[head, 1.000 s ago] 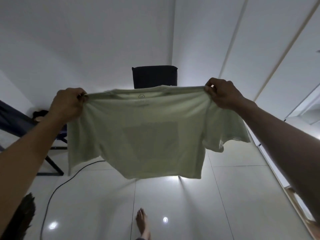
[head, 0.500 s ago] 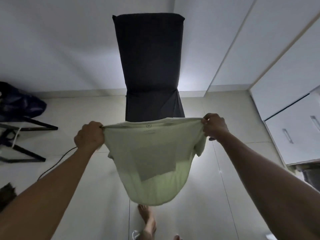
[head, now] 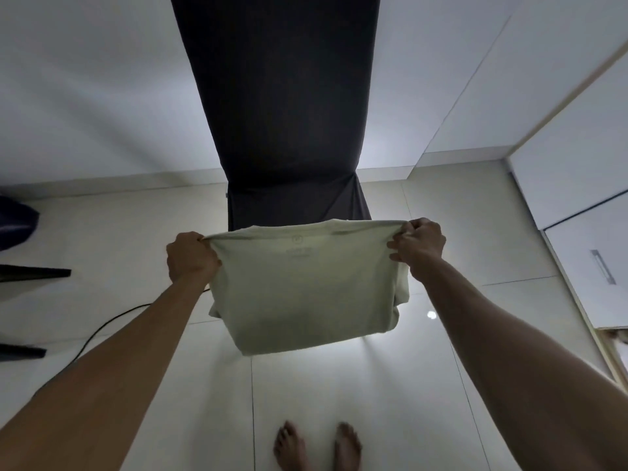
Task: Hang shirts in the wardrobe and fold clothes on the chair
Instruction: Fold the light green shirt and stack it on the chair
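Both hands, left hand (head: 191, 258) and right hand (head: 418, 244), pinched the top corners of the pale green cotton T-shirt (head: 306, 287), stretched in the air before the dark fabric-covered chair (head: 282, 107).

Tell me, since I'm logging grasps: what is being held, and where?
Both hands, left and right, hold the pale green T-shirt by its top edge's two ends.

We note a pale tiled floor (head: 102, 239) with a bright light glint (head: 431, 314) at right. A black cable (head: 112, 321) curves across the tiles at left. Far left, dark bars (head: 34, 273) of some frame and a dark blue bundle (head: 17, 222). Bare feet (head: 317, 447) stand near. A white wall (head: 102, 96) lies far.
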A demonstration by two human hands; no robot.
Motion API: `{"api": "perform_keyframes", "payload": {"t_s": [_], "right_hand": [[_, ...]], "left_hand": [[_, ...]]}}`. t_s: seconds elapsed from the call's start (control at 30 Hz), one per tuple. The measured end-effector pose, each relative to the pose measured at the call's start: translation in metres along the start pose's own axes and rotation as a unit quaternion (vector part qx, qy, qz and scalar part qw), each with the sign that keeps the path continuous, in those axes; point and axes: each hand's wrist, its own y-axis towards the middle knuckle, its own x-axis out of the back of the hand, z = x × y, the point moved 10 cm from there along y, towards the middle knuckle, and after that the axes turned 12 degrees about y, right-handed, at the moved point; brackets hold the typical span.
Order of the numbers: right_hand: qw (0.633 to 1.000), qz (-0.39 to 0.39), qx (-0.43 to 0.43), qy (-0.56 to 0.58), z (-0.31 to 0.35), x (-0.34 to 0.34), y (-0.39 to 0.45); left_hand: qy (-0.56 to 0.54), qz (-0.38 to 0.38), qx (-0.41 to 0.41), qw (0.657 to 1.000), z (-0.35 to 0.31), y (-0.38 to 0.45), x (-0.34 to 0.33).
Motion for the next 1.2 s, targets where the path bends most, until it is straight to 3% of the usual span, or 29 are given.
{"api": "perform_keyframes", "payload": {"t_s": [0.23, 0.57, 0.7, 0.83, 0.9, 0.97, 1.1, 1.2], "right_hand": [[1.0, -0.015, 0.009, 0.002, 0.011, -0.045, 0.077], [0.992, -0.03, 0.017, -0.12, -0.027, -0.118, 0.2], [0.979, -0.02, 0.012, -0.201, -0.039, -0.14, 0.22], [0.978, 0.023, 0.056, -0.198, -0.046, -0.164, 0.216], [0.981, 0.031, 0.088, -0.172, -0.044, -0.171, 0.208], [0.977, 0.035, 0.142, -0.157, -0.04, -0.177, 0.193], [0.933, 0.052, 0.244, -0.26, -0.056, -0.197, 0.138], [0.907, 0.075, 0.203, -0.362, -0.093, -0.21, 0.112]], "left_hand": [[0.017, -0.017, 0.002, 1.0, -0.036, 0.07, -0.029], [0.096, 0.014, 0.046, 0.994, -0.056, 0.153, -0.106], [0.156, 0.051, 0.039, 0.986, -0.062, 0.17, -0.136], [0.18, 0.065, 0.035, 0.981, -0.057, 0.167, -0.158], [0.211, 0.043, -0.008, 0.976, -0.063, 0.162, -0.158], [0.252, 0.023, -0.11, 0.961, -0.078, 0.155, -0.163], [0.286, 0.067, -0.345, 0.892, -0.101, 0.13, -0.192], [0.306, 0.102, -0.371, 0.871, -0.095, 0.135, -0.199]]}}
